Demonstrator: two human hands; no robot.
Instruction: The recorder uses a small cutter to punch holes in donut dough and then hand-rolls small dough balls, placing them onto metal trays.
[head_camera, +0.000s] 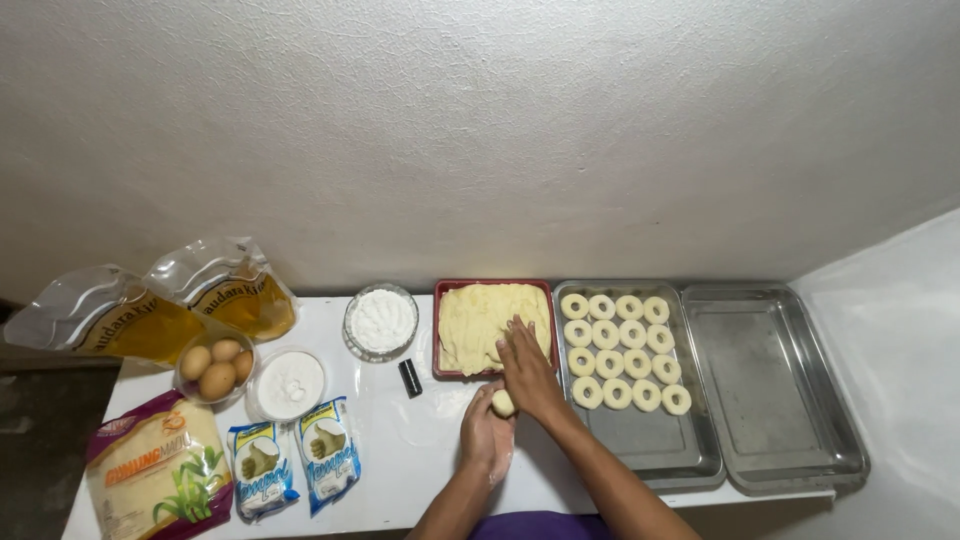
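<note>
Dough ball, small and pale, sits in your left hand, which lies palm up on the white surface with its fingers cupped loosely around the lump. Your right hand lies flat over it, fingers spread and holding nothing, reaching onto the near edge of the red tray of soft yellow dough, so the supply is directly beside the shaping spot. Just to the right, a metal tray carries rows of finished dough rings at its far end, the near part bare. A second metal tray stands beside it. Flour bowl, eggs and packets wait well to the left.
</note>
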